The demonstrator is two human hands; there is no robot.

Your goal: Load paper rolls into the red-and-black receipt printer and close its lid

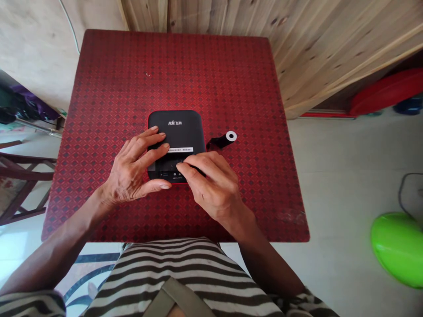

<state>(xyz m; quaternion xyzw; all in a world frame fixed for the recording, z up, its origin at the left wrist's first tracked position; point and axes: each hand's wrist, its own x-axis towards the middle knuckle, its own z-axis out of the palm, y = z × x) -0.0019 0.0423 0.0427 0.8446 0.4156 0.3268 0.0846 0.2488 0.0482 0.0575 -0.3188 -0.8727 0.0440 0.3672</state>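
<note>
A flat black box-shaped device (180, 130) with white lettering and a white label strip lies in the middle of a red patterned table (165, 70). My left hand (137, 169) rests on its left side, fingers stretched flat over the top and thumb along the near edge. My right hand (211, 182) is closed in a pinch at the device's near right corner; what it pinches is hidden. A small black roll with a white end (226, 138) lies just right of the device, apart from both hands.
Wooden plank wall (297, 39) stands behind the table. A dark wooden chair (20, 176) is at the left, a green round object (398, 248) on the floor at the right, and a red thing (383, 90) by the wall.
</note>
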